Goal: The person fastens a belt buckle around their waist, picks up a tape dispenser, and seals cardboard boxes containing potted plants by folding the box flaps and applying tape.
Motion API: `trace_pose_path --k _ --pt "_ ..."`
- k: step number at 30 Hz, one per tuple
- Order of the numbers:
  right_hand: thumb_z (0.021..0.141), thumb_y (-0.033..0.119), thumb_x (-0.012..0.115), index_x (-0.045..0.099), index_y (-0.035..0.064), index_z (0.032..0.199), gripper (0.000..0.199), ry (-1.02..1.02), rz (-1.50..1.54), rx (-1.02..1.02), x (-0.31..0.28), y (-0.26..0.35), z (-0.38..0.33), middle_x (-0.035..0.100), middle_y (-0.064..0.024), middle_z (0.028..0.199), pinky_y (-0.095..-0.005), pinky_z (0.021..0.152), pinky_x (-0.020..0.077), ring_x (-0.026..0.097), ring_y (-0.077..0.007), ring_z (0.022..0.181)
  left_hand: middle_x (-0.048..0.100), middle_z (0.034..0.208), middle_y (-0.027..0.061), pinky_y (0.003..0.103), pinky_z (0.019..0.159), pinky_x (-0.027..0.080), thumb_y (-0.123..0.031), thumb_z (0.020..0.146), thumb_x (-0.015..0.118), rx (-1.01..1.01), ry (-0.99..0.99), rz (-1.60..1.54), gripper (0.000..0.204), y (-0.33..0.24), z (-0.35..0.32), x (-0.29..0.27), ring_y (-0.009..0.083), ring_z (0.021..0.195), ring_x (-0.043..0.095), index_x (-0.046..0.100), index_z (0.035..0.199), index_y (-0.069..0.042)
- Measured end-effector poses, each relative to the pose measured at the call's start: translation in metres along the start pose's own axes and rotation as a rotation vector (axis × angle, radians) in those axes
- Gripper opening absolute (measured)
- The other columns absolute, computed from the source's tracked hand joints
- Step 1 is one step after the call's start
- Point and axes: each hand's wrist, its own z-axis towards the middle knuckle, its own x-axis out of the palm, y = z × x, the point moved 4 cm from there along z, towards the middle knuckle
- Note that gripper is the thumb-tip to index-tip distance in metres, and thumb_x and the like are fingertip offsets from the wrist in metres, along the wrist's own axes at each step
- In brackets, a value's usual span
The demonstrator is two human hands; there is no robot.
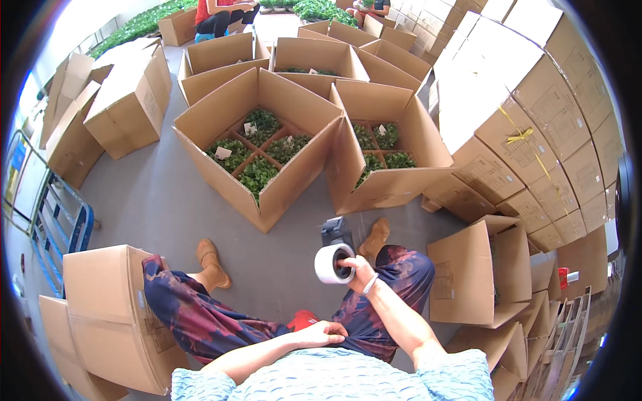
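In front of my right knee, my right hand (359, 273) is closed around a packing tape dispenser (336, 232). It has a dark head and a wide whitish tape roll (328, 264), and my fingers reach into the roll's core. My left hand (326, 333) lies loosely on my lap, fingers stretched out and holding nothing. Ahead of me stands an open cardboard box (221, 180), divided into compartments with green leafy plants (257, 175) and white tags. A second open box (394, 187), touching it on the right, holds similar plants (400, 160).
More open boxes (224, 80) stand behind these two. Tall stacks of cartons (515, 147) line the right side. Cardboard boxes (110, 307) and a blue metal trolley (63, 214) are at the left. Open boxes (461, 274) sit at my right. Two people (221, 13) work at the back.
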Motion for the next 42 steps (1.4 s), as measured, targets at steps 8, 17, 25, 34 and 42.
trace_pose_path --k 8,17,25,34,42 --pt "0.081 -0.003 0.068 0.064 -0.0014 0.113 0.031 0.083 -0.1 0.113 0.019 -0.029 0.016 0.072 -0.013 0.099 -0.0378 0.076 0.0596 0.071 -0.0237 0.081 0.069 0.088 0.0087 0.032 0.074 0.052 -0.018 0.092 0.061 -0.042 -0.506 -0.135 0.023 0.043 0.004 -0.042 0.0186 0.079 0.064 0.069 0.106 -0.001" --pt "0.082 -0.004 0.07 0.062 0.0018 0.112 0.032 0.004 -0.036 0.114 0.016 -0.028 0.013 0.069 -0.0099 0.093 -0.036 0.076 0.0586 0.069 -0.0215 0.076 0.071 0.096 0.0177 0.042 0.081 0.052 -0.022 0.094 0.052 -0.069 -0.445 0.222 0.026 0.033 0.004 -0.036 0.0327 0.091 0.069 0.067 0.103 -0.002" --pt "0.083 -0.003 0.068 0.062 0.0029 0.111 0.029 0.024 0.059 0.08 0.014 -0.028 0.009 0.066 -0.0067 0.091 -0.0321 0.074 0.0557 0.065 -0.0182 0.076 0.071 0.099 0.0205 0.042 0.086 0.052 -0.023 0.094 0.054 -0.031 -0.461 0.287 0.028 0.038 0.005 -0.038 0.0349 0.096 0.069 0.068 0.106 -0.003" --pt "0.083 -0.001 0.068 0.062 0.0041 0.111 0.03 0.007 0.044 0.079 0.012 -0.031 0.008 0.065 -0.0044 0.092 -0.0306 0.072 0.0547 0.063 -0.0163 0.074 0.071 0.092 0.0142 0.039 0.083 0.053 -0.016 0.09 0.06 0.015 -0.545 0.283 0.019 0.04 0.004 -0.038 0.0294 0.09 0.069 0.072 0.094 -0.002" --pt "0.083 0.002 0.07 0.063 0.0063 0.11 0.028 0.01 0.077 0.086 0.014 -0.029 0.005 0.064 -0.0024 0.091 -0.0287 0.071 0.0537 0.062 -0.0139 0.074 0.073 0.09 0.0156 0.041 0.082 0.054 -0.018 0.091 0.057 0.0 -0.513 0.245 0.023 0.035 0.001 -0.042 0.0318 0.09 0.071 0.069 0.099 -0.001"
